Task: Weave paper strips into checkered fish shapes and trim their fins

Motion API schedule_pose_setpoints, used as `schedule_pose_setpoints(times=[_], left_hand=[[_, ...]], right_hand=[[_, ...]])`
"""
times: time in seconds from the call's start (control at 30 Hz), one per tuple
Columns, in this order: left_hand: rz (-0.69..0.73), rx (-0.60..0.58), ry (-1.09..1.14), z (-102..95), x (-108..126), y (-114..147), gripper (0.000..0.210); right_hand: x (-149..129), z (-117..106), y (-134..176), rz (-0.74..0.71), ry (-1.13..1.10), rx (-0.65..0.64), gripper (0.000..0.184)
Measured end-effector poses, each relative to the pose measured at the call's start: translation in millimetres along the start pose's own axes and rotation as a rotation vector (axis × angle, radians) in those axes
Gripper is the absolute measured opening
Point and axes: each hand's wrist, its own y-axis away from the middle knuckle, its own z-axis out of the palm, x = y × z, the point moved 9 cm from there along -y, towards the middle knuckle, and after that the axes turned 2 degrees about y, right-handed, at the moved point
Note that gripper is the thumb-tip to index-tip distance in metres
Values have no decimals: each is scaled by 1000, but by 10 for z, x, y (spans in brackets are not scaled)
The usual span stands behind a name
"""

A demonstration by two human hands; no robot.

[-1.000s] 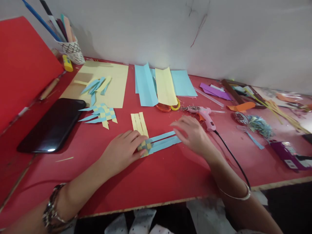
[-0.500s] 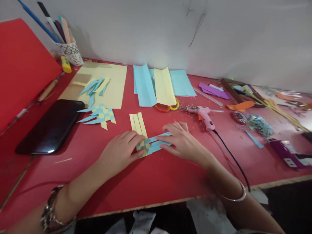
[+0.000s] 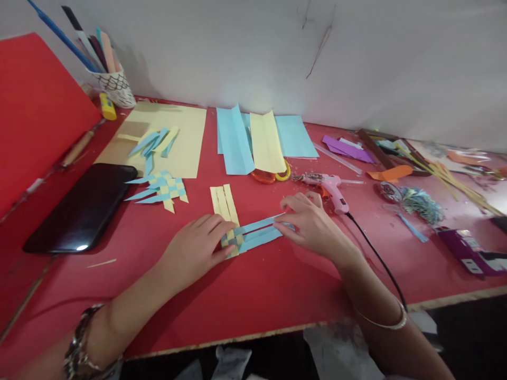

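Observation:
A woven piece of blue and yellow paper strips (image 3: 233, 238) lies flat on the red table, its yellow ends pointing away from me and its blue ends to the right. My left hand (image 3: 200, 237) presses on the woven corner, fingers bent over its left edge. At the far ends of the blue strips (image 3: 259, 232), my right hand (image 3: 309, 221) pinches them between thumb and fingers. A second woven piece (image 3: 164, 187) in the same colours rests beyond my left hand, its blue tails toward the phone.
A black phone (image 3: 83, 206) lies at left. Behind are a yellow sheet (image 3: 186, 140) with curled strips, folded paper (image 3: 235, 142) and scissors (image 3: 283, 171). A pink glue gun (image 3: 332, 190) with its cord sits close to my right hand. A pen cup (image 3: 116, 87) stands at the back left.
My right hand has slid to the right along the blue strips, toward their ends, uncovering more of them. My left hand stays on the woven part.

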Motion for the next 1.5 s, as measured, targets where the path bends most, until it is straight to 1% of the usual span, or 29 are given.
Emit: schedule_pose_setpoints(times=[0.07,0.17,0.23,0.27,0.3,0.33,0.4,0.43,0.5,0.6,0.73,1.0,1.13,1.23,1.3,1.37,1.4,1.43,1.5], left_hand=[[16,4,-14,-7,19,8,23],[29,3,-38,-17,44,21,27],[35,-4,-48,-15,56,26,34],[37,-8,-51,-13,59,27,38],[39,-9,-52,-12,62,26,39],[40,-3,-51,-17,63,25,39],[45,19,-53,-33,68,23,34],[52,33,-56,-41,75,22,31],[81,55,-61,-52,99,22,27],[117,62,-58,-50,120,22,25],[109,47,-48,-41,87,23,27],[73,73,-58,-70,29,38,26],[40,55,-24,-47,-22,16,23],[69,28,38,-24,-4,-4,22],[101,4,86,-14,31,-10,23],[117,-15,114,-12,56,-9,24],[119,-22,119,-12,64,-6,24],[117,-27,121,-12,69,-3,24],[111,-25,112,-14,76,6,24]], right_hand=[[71,-12,9,41,39,7,35],[206,-83,33,153,116,75,38],[228,-121,43,192,92,133,30],[196,-113,37,179,45,145,24],[133,-86,23,143,-16,141,23],[41,-41,4,87,-83,122,30],[-183,90,-31,-45,-208,37,47],[-285,156,-43,-97,-255,-10,51],[-422,250,-61,-151,-318,-73,52],[-468,298,-83,-135,-323,-99,48],[-468,294,-80,-113,-309,-116,44],[-538,296,-42,-126,-324,-153,45],[-575,240,-29,-127,-479,-135,40],[-573,233,-31,-109,-656,-138,27],[-505,204,-47,-77,-721,-80,20],[-392,156,-62,-34,-692,12,18],[-350,144,-67,-25,-650,34,19],[-327,152,-71,-26,-595,25,20],[-328,214,-72,-48,-483,-58,26]])
